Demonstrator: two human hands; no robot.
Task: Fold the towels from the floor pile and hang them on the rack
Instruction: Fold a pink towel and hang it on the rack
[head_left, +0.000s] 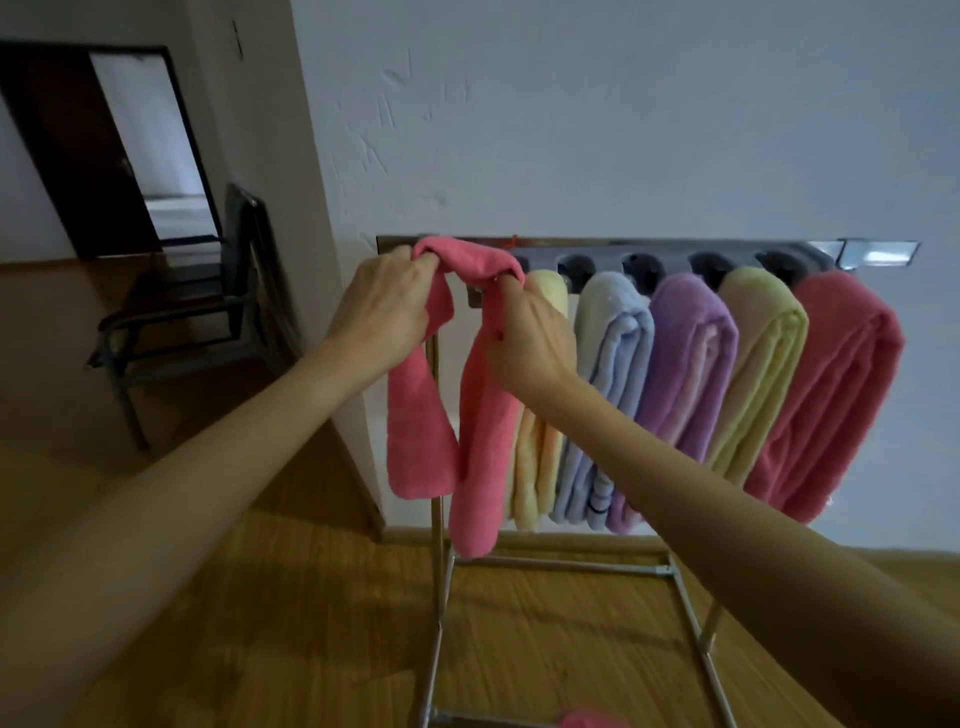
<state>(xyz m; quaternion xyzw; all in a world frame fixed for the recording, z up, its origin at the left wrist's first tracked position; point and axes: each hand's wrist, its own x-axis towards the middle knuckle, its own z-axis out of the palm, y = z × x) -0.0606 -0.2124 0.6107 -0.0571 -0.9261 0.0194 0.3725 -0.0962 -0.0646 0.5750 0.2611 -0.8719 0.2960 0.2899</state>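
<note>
A folded pink towel (421, 415) is draped over the left end of the metal rack (878, 253), its two halves hanging down. My left hand (382, 306) grips the towel's top left part. My right hand (524, 338) grips its right half just below the bar. Several folded towels hang to the right: a pale yellow one (535, 467), a light blue one (608, 364), a purple one (685, 358), a yellow-peach one (758, 353) and a large pink one (831, 395). A bit of pink cloth (589, 719) shows at the bottom edge on the floor.
The rack's metal base frame (561, 565) stands on the wooden floor in front of a white wall. A dark chair (182, 322) stands at the left beside a wall corner. Behind it is an open doorway (150, 140).
</note>
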